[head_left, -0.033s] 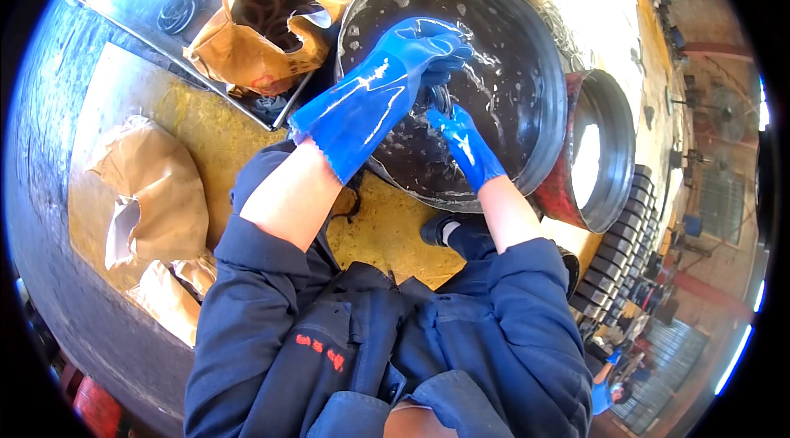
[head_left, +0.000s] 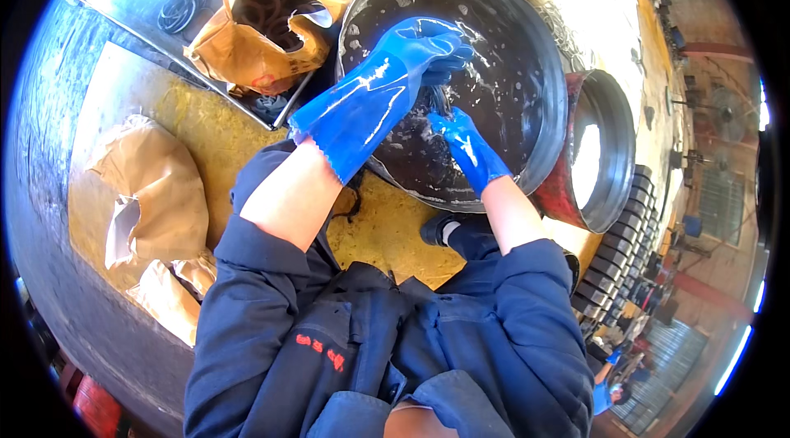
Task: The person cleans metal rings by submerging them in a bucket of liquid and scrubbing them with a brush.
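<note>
Both my hands wear wet blue rubber gloves and are over a wide round metal tub of dark liquid with foamy streaks. The left hand is curled, its fingers bent down and hiding whatever lies under them. Just below and to the right of it, my right hand is closed at the lower end of a dark, shiny bundle. The bundle reaches up beneath the left glove; it looks like thin loops, but its kind is unclear.
A torn brown paper sack of dark rings stands left of the tub, near a black coil. Crumpled brown paper bags lie farther left. A red drum and a row of dark metal blocks are at right.
My right hand has shifted very slightly, and the dark bundle shows a little more above its fingers. The liquid's streaks have moved. The left hand stays in place.
</note>
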Demonstrator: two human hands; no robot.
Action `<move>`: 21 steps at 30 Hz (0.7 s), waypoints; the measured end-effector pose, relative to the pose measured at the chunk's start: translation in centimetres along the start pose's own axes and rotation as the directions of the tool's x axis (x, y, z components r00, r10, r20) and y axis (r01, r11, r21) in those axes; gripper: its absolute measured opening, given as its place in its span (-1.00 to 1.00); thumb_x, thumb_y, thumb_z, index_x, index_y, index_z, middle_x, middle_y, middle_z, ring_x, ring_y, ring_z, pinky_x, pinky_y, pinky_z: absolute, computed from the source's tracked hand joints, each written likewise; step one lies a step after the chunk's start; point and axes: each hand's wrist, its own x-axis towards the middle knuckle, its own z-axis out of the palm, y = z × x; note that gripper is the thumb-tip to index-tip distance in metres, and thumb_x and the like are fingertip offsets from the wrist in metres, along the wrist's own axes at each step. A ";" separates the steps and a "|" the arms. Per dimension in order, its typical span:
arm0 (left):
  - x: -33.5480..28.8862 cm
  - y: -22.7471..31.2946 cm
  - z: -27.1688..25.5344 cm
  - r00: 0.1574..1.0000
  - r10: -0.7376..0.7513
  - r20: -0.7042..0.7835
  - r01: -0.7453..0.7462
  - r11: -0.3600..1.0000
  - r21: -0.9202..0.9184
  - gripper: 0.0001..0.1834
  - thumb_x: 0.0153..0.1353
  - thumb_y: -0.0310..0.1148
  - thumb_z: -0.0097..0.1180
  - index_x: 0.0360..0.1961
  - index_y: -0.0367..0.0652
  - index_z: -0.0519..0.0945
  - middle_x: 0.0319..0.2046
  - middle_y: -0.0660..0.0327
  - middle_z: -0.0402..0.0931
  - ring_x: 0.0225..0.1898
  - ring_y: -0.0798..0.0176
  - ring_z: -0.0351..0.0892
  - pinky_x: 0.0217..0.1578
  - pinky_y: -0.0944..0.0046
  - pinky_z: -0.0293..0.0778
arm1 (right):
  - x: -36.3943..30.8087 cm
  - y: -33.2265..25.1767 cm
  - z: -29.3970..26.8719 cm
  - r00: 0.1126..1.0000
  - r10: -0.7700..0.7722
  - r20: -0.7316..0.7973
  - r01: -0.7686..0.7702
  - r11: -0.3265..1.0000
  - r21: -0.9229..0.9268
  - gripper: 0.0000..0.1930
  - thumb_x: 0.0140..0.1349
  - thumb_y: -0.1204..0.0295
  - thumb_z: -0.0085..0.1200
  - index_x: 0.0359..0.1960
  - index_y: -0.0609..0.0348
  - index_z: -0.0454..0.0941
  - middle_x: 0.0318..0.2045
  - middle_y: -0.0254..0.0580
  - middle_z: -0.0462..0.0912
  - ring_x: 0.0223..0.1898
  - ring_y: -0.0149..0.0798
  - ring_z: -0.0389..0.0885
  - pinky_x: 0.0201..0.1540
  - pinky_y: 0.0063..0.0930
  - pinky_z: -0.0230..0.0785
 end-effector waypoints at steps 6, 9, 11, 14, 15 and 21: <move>-1.8 1.9 -1.2 0.997 -0.014 -0.070 0.017 0.999 0.045 -0.72 0.46 -0.33 0.14 0.12 -0.14 0.61 0.04 0.02 0.72 0.04 0.10 0.74 0.05 0.15 0.64 | -0.7 -5.5 2.8 0.996 0.003 0.092 0.018 0.976 -0.219 -0.46 0.35 0.21 0.23 0.28 0.25 0.53 0.08 -0.02 0.69 0.10 -0.16 0.63 0.08 -0.21 0.48; -1.3 1.5 -1.1 0.999 -0.002 -0.034 0.002 1.000 0.001 -0.72 0.47 -0.32 0.14 0.12 -0.15 0.62 0.03 0.03 0.72 0.04 0.11 0.74 0.04 0.15 0.64 | -1.3 -6.3 3.6 1.000 0.000 -0.012 -0.001 0.996 -0.084 -0.51 0.37 0.22 0.20 0.25 0.23 0.56 0.03 -0.06 0.70 0.02 -0.24 0.64 0.01 -0.25 0.49; -1.0 1.3 -1.1 0.999 0.006 -0.036 -0.006 1.000 -0.014 -0.73 0.46 -0.33 0.15 0.11 -0.15 0.63 0.03 0.03 0.72 0.03 0.11 0.74 0.04 0.14 0.65 | -0.3 -4.0 3.2 0.995 -0.097 -0.036 0.099 0.994 0.048 -0.54 0.38 0.22 0.20 0.20 0.25 0.58 -0.02 -0.13 0.69 -0.09 -0.35 0.62 -0.08 -0.32 0.50; -1.4 1.9 -1.8 0.995 0.026 -0.096 -0.025 1.000 0.004 -0.74 0.45 -0.34 0.18 0.09 -0.16 0.63 0.02 0.02 0.73 0.02 0.10 0.75 0.02 0.14 0.66 | -3.4 -7.8 3.7 0.996 0.063 0.063 -0.050 0.980 -0.192 -0.27 0.32 0.09 0.27 0.38 0.35 0.40 0.27 0.14 0.56 0.31 -0.03 0.49 0.39 -0.23 0.27; -1.6 2.0 -2.0 0.995 0.033 -0.095 -0.031 0.999 0.020 -0.75 0.45 -0.32 0.19 0.08 -0.14 0.64 0.01 0.03 0.73 0.02 0.10 0.75 0.02 0.14 0.66 | -3.4 -7.3 3.4 0.993 0.047 0.111 -0.025 0.981 -0.194 -0.30 0.32 0.11 0.26 0.35 0.36 0.43 0.26 0.14 0.57 0.29 -0.04 0.50 0.38 -0.24 0.27; -1.5 2.0 -2.1 0.993 -0.014 -0.118 0.019 0.999 0.041 -0.71 0.44 -0.27 0.21 0.11 -0.11 0.63 0.04 0.07 0.72 0.03 0.13 0.74 0.01 0.16 0.64 | -0.7 -7.2 4.6 0.998 0.053 -0.033 -0.059 0.971 -0.230 -0.46 0.34 0.15 0.22 0.18 0.35 0.57 0.05 0.06 0.69 0.08 -0.14 0.60 0.17 -0.24 0.39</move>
